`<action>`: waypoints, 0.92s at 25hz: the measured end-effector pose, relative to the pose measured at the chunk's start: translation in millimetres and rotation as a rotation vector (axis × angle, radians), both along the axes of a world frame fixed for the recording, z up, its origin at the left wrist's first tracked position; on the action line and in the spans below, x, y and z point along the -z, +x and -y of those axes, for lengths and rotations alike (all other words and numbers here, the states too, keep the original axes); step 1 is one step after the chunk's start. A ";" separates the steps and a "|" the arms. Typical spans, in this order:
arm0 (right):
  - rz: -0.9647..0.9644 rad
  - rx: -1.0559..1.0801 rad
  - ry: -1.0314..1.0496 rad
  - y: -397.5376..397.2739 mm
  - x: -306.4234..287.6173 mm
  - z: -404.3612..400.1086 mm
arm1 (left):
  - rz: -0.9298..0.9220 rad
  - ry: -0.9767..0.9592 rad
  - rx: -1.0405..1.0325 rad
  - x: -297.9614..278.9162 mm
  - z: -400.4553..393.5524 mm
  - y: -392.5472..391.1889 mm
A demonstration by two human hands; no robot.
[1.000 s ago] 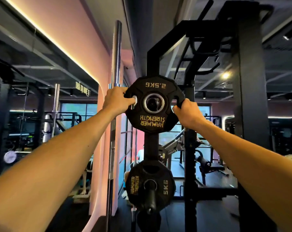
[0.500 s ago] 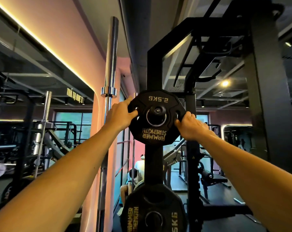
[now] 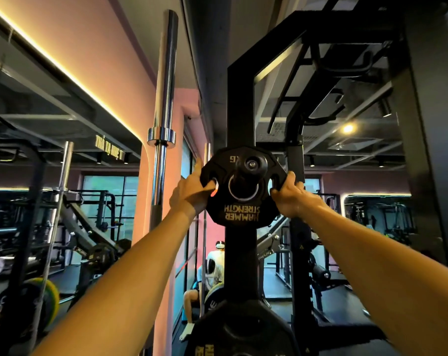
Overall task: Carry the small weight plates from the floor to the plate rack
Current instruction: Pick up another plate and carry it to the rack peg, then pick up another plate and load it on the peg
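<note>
- Fingers [image 3: 209, 185] of the left hand [image 3: 190, 192] hook through the left grip hole of the small weight plate [image 3: 243, 187], with the index finger pointing up along its rim; fingers of the right hand [image 3: 291, 195] are curled over the right edge at the other grip hole, clamped on the same plate.
- Half a second ago the plate's centre hole was still lined up in front of the peg [image 3: 252, 164]; now the peg's round end cap pokes out through the hole toward the camera, so the plate has been slid on.
- Its steel-ringed hole sits low against the peg, which passes through the upper part of the ring, so I judge the plate is already hanging from it, though both hands still hold it.
- For the task, this plate looks delivered: what remains is to push it back against the upright, let go and fetch the next one from the floor.
- The plate is black, many-sided and small, with pale gold lettering upside down: "HAMMER STRENGTH" below the hole and a partly hidden "KG" mark above.
- It hangs high on the black upright of the plate rack [image 3: 240, 104]; a larger plate [image 3: 239, 332] sits on a lower peg of the same post.
- Just left of the rack stands a chrome barbell [image 3: 163, 124], stored upright.
</note>
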State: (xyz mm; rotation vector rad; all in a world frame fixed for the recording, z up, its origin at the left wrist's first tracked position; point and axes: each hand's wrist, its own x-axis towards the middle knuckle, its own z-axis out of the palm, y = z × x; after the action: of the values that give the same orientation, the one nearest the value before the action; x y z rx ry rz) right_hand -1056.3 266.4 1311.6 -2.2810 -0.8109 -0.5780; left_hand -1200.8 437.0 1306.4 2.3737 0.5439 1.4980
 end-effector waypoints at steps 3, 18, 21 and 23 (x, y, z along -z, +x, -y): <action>-0.081 -0.030 0.011 -4.0 4.2 6.8 | -0.157 -0.021 -0.177 4.8 17.0 -6.3; -0.236 0.230 -0.193 11.0 198.6 245.6 | -0.728 0.028 0.334 169.5 208.6 95.1; -0.390 0.342 -0.213 -2.3 283.1 331.0 | -0.908 0.010 0.558 250.2 283.3 119.3; -0.487 0.411 -0.223 -27.5 335.3 387.6 | -1.020 -0.022 0.671 310.9 336.1 116.5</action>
State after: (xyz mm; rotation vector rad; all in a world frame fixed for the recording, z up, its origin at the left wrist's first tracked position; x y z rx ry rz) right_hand -1083.8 -121.1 976.3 -2.6564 -0.1747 -0.0844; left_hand -1084.3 100.9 995.5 2.7428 -0.0886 -0.0415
